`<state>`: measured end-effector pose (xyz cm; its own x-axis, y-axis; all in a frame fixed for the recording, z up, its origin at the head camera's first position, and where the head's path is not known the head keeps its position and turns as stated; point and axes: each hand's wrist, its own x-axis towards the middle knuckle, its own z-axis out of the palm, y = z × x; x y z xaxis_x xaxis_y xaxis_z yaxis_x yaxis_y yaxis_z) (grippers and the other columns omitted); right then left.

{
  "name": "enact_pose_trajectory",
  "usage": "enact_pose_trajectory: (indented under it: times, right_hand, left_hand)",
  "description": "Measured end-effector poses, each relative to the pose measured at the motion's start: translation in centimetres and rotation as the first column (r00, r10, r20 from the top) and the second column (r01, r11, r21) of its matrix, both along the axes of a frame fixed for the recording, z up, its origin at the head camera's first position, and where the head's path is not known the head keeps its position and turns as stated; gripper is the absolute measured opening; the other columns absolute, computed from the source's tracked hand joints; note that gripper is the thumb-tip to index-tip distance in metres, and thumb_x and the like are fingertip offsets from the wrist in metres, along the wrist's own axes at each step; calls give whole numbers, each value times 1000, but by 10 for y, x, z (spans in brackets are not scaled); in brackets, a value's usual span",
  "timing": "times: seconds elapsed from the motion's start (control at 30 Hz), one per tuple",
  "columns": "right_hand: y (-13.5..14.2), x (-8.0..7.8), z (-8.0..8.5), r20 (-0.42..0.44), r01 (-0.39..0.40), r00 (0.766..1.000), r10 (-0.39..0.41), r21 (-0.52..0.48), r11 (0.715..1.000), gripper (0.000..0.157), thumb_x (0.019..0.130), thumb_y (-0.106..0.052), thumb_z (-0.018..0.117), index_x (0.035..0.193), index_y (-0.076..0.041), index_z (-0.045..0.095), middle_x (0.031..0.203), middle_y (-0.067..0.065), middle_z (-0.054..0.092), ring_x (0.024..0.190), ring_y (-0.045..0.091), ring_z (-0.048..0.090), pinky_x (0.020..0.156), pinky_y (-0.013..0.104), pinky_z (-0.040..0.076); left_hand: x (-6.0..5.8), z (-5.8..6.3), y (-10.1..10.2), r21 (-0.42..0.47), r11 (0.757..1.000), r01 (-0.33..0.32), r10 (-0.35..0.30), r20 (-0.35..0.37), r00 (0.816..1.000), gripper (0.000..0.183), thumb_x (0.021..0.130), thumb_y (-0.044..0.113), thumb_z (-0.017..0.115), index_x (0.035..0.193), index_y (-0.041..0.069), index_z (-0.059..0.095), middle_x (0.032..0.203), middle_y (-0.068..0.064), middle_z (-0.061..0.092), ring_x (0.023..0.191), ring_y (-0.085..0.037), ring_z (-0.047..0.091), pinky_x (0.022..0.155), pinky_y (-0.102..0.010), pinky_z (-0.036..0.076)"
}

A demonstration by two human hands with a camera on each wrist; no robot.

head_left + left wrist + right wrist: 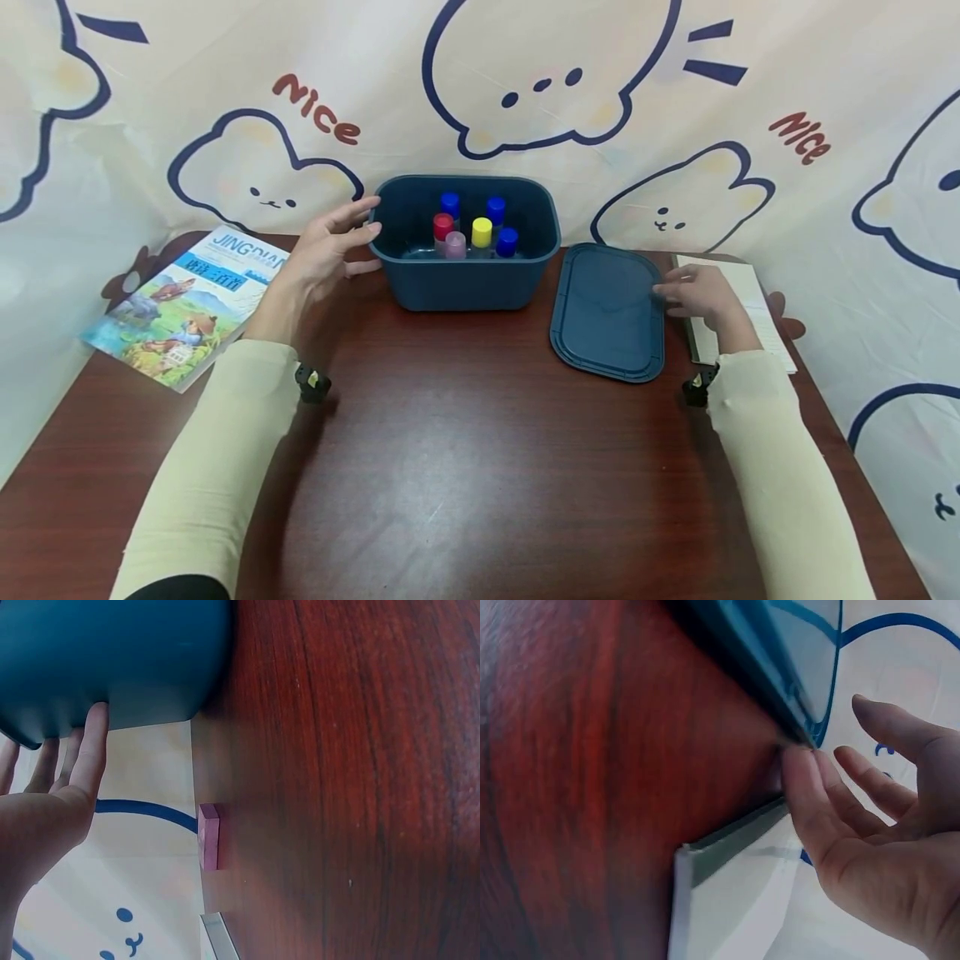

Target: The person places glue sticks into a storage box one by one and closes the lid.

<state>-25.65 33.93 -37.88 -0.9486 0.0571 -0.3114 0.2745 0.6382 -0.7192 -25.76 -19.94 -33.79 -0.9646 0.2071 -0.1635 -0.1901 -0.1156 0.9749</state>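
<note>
In the head view, a dark blue plastic bin point(465, 287) stands at the back of the table. Several small bottles with blue, red, yellow point(482, 232) and pale pink caps are inside it. My left hand point(330, 242) touches the bin's left side with extended fingers, their tips at the rim and outer wall. To the bin's right lies a matching flat lid point(609, 312). My right hand point(701, 296) is at the lid's right edge. In the right wrist view, the thumb tip meets the lid's edge point(799, 712), while other fingers are spread apart from it.
A colorful book point(191, 308) lies at the table's left edge. A pale-covered book or pad point(731, 304) is beneath and beside my right hand. The left wrist view shows a small pink block point(208, 836) near the back edge. A cartoon-printed curtain point(555, 108) surrounds the table.
</note>
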Motion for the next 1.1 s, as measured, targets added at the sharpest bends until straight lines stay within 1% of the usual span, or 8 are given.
enact_pose_trajectory:
  times: [0.13,0.37,0.5,0.63,0.77,0.9,1.0,1.1]
  right_hand:
    - [0,2,-3,15,19,1000,-19,-28,999,60,101,-11,60,149,14,34,140,35,45,122,44,55,85,40,59]
    - [-2,1,-4,39,20,999,-20,-8,1000,60,98,1,59,150,15,32,140,38,46,115,40,59,76,33,62]
    - [-1,-2,-4,45,19,999,-19,-3,1000,61,96,6,58,151,14,31,138,38,45,99,31,65,74,34,62]
    - [1,-2,-1,51,1,999,0,-24,1000,67,95,6,56,155,10,25,128,32,48,87,20,64,73,35,62]
    - [4,-1,0,78,-12,997,17,-66,998,71,96,1,52,158,5,19,123,27,50,89,19,62,75,36,62]
    - [7,-1,-2,91,21,996,-11,-106,994,70,97,-5,50,160,0,20,126,25,51,94,18,61,78,36,62]
    - [9,0,-4,75,43,997,-34,-122,992,68,98,-7,49,160,-2,21,131,26,51,94,17,62,79,36,61]
    - [11,2,-5,42,65,997,-60,-136,989,68,98,-6,49,160,-3,23,135,30,50,90,15,64,79,37,61]
  left_hand:
    - [0,0,1,1,1000,7,-7,0,1000,64,98,22,68,156,18,42,166,-5,21,147,-28,26,107,-56,40]
    - [-1,1,3,-5,1000,15,-15,-1,1000,63,99,22,67,156,19,42,166,-4,21,147,-28,26,108,-57,38]
    - [-1,1,3,-6,1000,16,-16,2,1000,62,99,22,67,156,19,42,166,-4,21,147,-28,25,109,-58,37]
    - [-1,2,2,-6,1000,8,-8,7,1000,62,99,22,67,156,20,43,166,-4,21,147,-27,26,109,-58,37]
    - [0,1,2,0,1000,2,-2,11,1000,61,99,22,67,156,20,43,166,-3,20,147,-27,25,110,-58,36]
    - [2,1,1,3,1000,-5,5,13,1000,59,100,21,65,156,21,43,167,-3,19,147,-27,25,110,-58,36]
    - [3,2,1,-24,1000,-12,12,-6,1000,60,100,20,65,156,20,43,166,-5,23,146,-28,29,107,-55,40]
    - [3,4,2,-131,990,-44,39,-45,998,63,97,25,70,155,22,44,162,-6,32,142,-31,38,104,-49,45]
